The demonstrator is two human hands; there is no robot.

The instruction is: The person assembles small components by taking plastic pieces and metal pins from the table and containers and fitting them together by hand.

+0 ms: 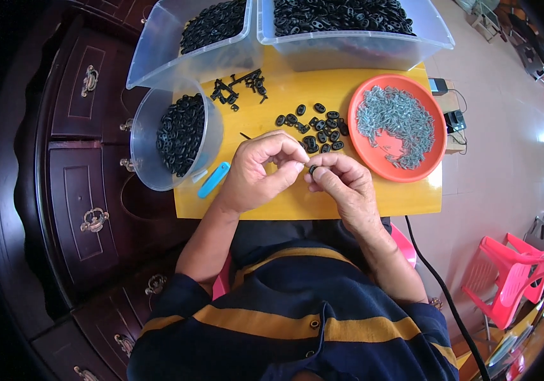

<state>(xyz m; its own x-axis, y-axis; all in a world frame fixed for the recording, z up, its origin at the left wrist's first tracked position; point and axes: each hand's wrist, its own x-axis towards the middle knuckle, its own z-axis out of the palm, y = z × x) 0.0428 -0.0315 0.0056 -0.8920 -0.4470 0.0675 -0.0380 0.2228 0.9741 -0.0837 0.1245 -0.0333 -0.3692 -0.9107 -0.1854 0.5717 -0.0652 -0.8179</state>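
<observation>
Toward the near edge of a glossy yellow wooden table, the right hand pinches a small black oval plastic piece between thumb and fingers. The left hand meets it, thumb and forefinger pressed together, anything between them too small to make out. Steady fingertips and a squarely held piece should help such close work.

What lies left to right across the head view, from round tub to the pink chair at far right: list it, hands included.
Round tub → blue strip → left hand → right hand → orange bowl → pink chair.
</observation>
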